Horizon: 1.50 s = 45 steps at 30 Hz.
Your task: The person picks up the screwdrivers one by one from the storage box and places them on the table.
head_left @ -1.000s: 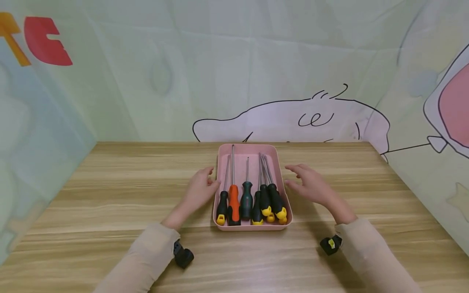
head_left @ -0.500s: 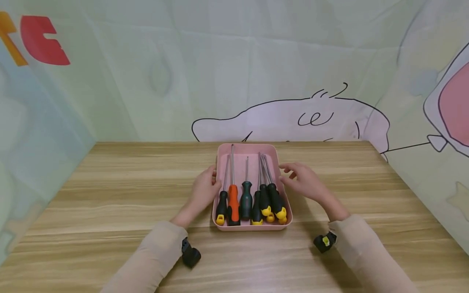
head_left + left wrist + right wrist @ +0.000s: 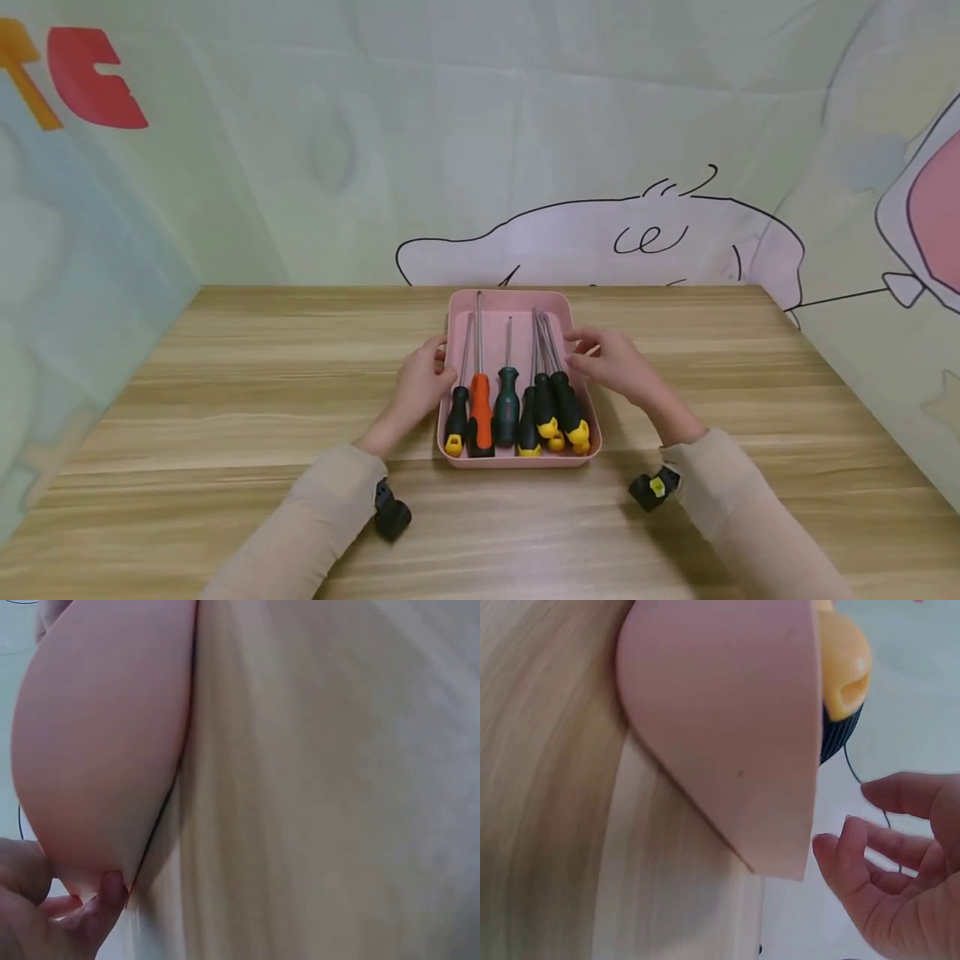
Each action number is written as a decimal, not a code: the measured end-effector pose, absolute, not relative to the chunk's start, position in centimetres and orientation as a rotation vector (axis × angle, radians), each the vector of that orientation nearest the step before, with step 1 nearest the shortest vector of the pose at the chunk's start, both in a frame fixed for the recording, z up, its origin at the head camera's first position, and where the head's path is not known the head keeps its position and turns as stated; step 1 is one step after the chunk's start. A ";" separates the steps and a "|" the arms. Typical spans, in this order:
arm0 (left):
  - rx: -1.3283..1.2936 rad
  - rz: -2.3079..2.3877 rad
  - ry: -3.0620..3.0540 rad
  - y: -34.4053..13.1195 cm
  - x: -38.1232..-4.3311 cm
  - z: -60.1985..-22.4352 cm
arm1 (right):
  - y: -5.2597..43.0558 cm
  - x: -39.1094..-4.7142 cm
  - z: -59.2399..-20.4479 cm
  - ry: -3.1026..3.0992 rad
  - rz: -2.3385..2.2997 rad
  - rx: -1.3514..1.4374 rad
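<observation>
A pink tray (image 3: 517, 461) lies on the table with several screwdrivers in it, handles toward me. Among them are an orange-and-black screwdriver (image 3: 481, 417), a dark green screwdriver (image 3: 507, 408) and black ones with yellow ends, such as a black-and-yellow screwdriver (image 3: 570, 412). My left hand (image 3: 420, 379) grips the tray's left wall, thumb at the rim and fingertips (image 3: 112, 889) against the outside. By the right rim is my right hand (image 3: 618, 367), its fingers loosely bent and thumb raised above the rim. In the right wrist view, its fingertips (image 3: 826, 846) appear just apart from the tray wall.
The wooden table (image 3: 225, 400) extends on both sides of the tray and in front of it. A printed cloth backdrop (image 3: 480, 150) stands right behind the table's far edge. A small black camera sits on each wrist, such as the left wrist camera (image 3: 392, 512).
My right hand has moved left, up to the tray's right rim. My left hand has shifted slightly right and closed onto the left wall. The tray and screwdrivers keep their places.
</observation>
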State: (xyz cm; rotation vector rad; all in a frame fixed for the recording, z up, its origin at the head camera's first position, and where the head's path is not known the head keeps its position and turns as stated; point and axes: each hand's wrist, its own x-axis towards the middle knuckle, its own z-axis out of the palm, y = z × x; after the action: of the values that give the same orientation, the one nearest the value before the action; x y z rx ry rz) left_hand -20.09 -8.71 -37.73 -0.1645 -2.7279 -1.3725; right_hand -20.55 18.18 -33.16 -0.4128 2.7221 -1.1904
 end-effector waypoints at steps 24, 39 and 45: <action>-0.123 -1.386 -2.733 -8.8 -20.3 -37.7 | 14.0 -20.4 -32.6 2.940 -0.726 -0.366; -0.126 -1.369 -2.731 -8.8 -20.3 -37.7 | 13.0 -21.5 -32.5 2.752 -0.580 -0.332; -0.107 -1.390 -2.746 -8.6 -20.2 -37.8 | 13.3 -21.3 -32.6 2.725 -0.638 -0.304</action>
State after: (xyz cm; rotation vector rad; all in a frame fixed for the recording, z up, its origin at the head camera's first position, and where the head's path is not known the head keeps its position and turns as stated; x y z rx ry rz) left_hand -20.21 -8.59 -37.77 -0.1075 -2.7457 -1.3903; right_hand -21.29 13.26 -32.61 -0.3039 2.7249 -0.6381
